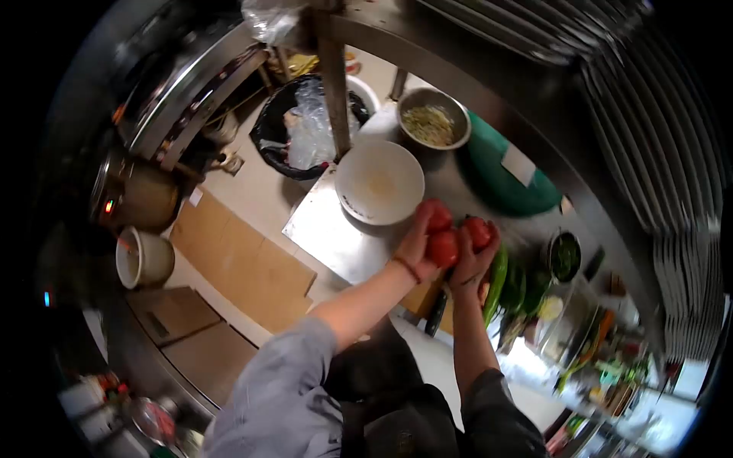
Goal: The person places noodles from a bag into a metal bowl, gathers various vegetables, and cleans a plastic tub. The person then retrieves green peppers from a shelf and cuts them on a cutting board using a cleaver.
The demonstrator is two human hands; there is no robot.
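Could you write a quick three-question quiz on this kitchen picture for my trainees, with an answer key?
1. Multiple choice: what do the person's left hand and right hand hold?
A) Long green peppers
B) Round red tomatoes
C) Stacked plates

2. True or false: the bin lined with a black plastic bag has crumpled clear plastic in it.

3. Compare: which is nearer to the hands, the round white bowl or the round steel bowl containing shredded food?

Key
1. B
2. True
3. The round white bowl; it is right by the hands, and the steel one sits beyond it.
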